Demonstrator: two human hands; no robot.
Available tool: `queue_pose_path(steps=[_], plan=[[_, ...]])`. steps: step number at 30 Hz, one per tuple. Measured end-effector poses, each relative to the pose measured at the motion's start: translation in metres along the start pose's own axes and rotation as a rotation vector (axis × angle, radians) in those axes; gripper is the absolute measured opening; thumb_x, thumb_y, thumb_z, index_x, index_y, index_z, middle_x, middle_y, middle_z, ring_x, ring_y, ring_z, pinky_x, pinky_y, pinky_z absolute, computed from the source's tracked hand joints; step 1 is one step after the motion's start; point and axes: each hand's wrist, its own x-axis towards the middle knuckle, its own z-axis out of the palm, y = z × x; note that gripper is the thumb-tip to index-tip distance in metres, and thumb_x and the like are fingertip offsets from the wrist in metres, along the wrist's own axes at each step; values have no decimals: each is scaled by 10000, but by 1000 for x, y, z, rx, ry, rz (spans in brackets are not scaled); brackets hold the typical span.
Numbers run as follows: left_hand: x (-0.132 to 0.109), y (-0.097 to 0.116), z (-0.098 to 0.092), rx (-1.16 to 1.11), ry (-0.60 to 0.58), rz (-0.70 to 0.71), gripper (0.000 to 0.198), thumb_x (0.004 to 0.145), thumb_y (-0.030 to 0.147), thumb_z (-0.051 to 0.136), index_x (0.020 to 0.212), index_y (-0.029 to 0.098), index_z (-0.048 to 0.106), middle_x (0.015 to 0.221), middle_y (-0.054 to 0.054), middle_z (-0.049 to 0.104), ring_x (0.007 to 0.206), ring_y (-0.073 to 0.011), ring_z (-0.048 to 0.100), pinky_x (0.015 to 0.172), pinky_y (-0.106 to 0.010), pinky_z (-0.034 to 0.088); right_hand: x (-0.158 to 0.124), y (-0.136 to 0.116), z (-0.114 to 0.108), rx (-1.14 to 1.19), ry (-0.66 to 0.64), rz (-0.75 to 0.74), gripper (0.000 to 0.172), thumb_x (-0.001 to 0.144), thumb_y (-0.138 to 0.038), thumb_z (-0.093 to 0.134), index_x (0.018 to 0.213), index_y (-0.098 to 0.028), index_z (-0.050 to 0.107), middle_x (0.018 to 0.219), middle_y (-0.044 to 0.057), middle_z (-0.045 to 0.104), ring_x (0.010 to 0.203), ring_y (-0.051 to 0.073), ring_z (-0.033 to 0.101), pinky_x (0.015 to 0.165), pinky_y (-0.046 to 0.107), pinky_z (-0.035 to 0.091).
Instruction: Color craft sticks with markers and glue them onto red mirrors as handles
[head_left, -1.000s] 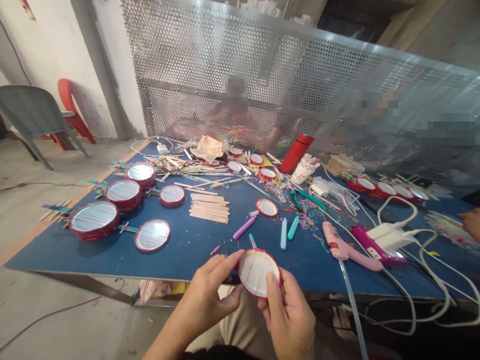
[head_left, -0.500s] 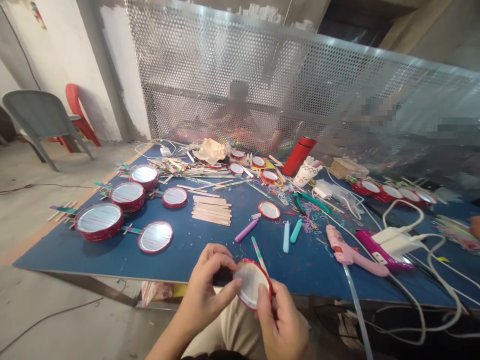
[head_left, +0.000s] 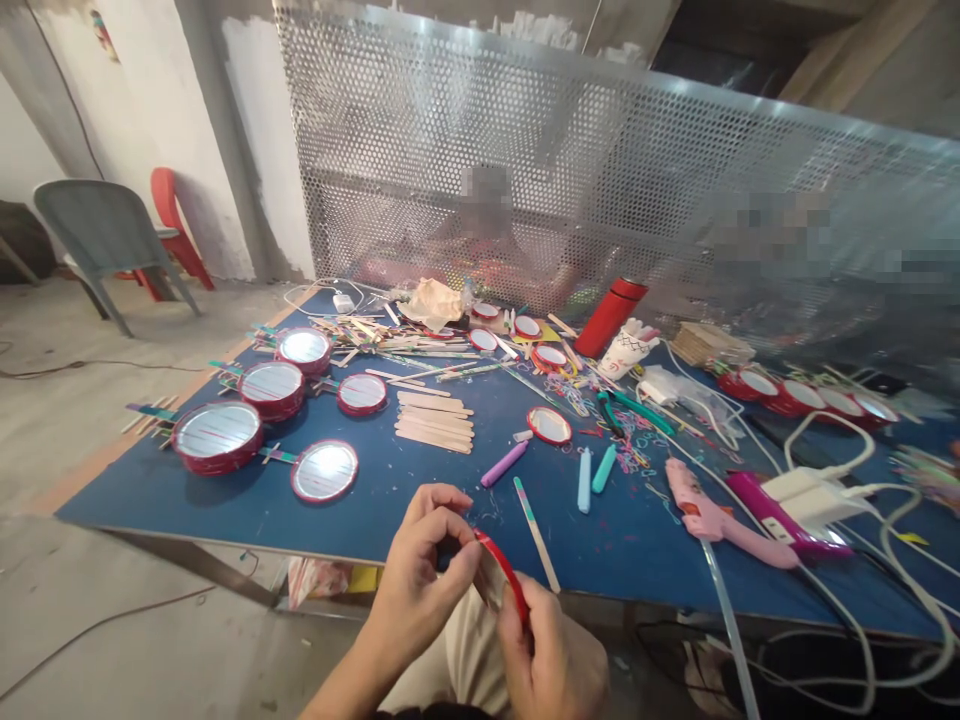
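Note:
Over my lap I hold a red-rimmed round disc (head_left: 504, 575) with a pale face, turned nearly edge-on. My right hand (head_left: 551, 640) is closed on its lower right rim, thumb in front. The thumb and fingertips of my left hand (head_left: 435, 555) pinch its upper left edge. Just beyond the disc, a wooden craft stick (head_left: 537, 535) with a green and purple end lies at the table's front edge. Another red-rimmed disc (head_left: 549, 426) lies farther back, near a purple marker (head_left: 505, 465) and two teal markers (head_left: 584, 481).
Stick-handled round pieces (head_left: 217, 437) stand at left beside a row of plain craft sticks (head_left: 435, 421). Toward the back are a red bottle (head_left: 611, 317) and a paper cup (head_left: 627, 348). A pink glue gun (head_left: 724, 520) and a corded power strip (head_left: 787, 515) lie at right.
The disc has turned from showing its face to nearly edge-on between my hands. The view has shifted slightly left, and the craft stick behind the disc now shows whole.

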Motion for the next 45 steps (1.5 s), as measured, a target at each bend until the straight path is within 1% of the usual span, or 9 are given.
queue_pose_path(steps=[5, 9, 13, 19, 26, 30, 36, 42, 45], plan=[[-2, -2, 3, -42, 39, -8, 150, 889, 146, 605, 752, 205, 620, 1013, -64, 640, 991, -202, 601, 857, -283, 489, 2, 0, -3, -40, -14, -32, 218, 1038, -221, 521, 942, -169, 709, 609, 10, 729, 424, 97, 644, 468, 197, 460], [-4, -3, 4, -63, 100, -14, 172, 918, 187, 596, 747, 205, 601, 991, -72, 649, 993, -219, 612, 824, -291, 492, 7, 1, -7, -55, -26, -114, 200, 1033, -206, 526, 949, -168, 703, 581, -11, 715, 394, 92, 618, 469, 237, 437], [-3, -1, 4, -52, 114, 13, 186, 933, 214, 585, 747, 208, 591, 948, -70, 660, 958, -222, 628, 799, -296, 499, 10, 1, -11, -75, -55, -171, 184, 1024, -195, 533, 977, -150, 705, 602, 7, 725, 422, 112, 638, 488, 265, 440], [-1, 1, 8, 25, 147, 15, 180, 901, 154, 554, 731, 214, 554, 911, -58, 654, 897, -206, 634, 729, -280, 492, 7, 2, -13, -80, -65, -182, 201, 1039, -200, 517, 993, -152, 706, 591, 12, 698, 470, 117, 645, 539, 250, 458], [0, 0, 12, 85, 185, 39, 182, 876, 121, 521, 728, 226, 513, 838, -29, 620, 832, -190, 613, 689, -274, 482, 11, 1, -17, -80, -72, -237, 211, 1063, -205, 470, 1047, -156, 675, 715, 29, 761, 481, 115, 620, 559, 280, 430], [0, -2, 13, 109, 181, 67, 176, 874, 116, 521, 737, 227, 515, 836, -26, 620, 815, -186, 614, 728, -290, 510, 13, 3, -19, -115, -54, -272, 231, 1063, -250, 472, 1045, -164, 685, 684, 25, 750, 460, 112, 607, 546, 286, 421], [-2, -4, 15, 184, 226, 183, 186, 900, 105, 513, 769, 237, 517, 852, -25, 634, 823, -187, 630, 777, -315, 558, 18, -1, -17, -104, -31, -246, 172, 1007, -189, 510, 1040, -169, 678, 656, 14, 739, 419, 103, 581, 529, 274, 422], [-6, -6, 15, 203, 212, 258, 209, 910, 66, 500, 794, 240, 517, 882, -7, 650, 825, -163, 638, 1020, -412, 538, 20, -1, -18, -107, -69, -235, 171, 1013, -170, 488, 1041, -157, 657, 656, 9, 742, 432, 107, 599, 526, 283, 415], [-7, -6, 14, 197, 204, 259, 206, 923, 77, 495, 801, 240, 525, 886, -8, 659, 816, -161, 636, 1059, -438, 517, 20, -1, -18, -116, -64, -242, 171, 1030, -179, 490, 1041, -156, 660, 683, 12, 758, 437, 102, 596, 538, 286, 414]])
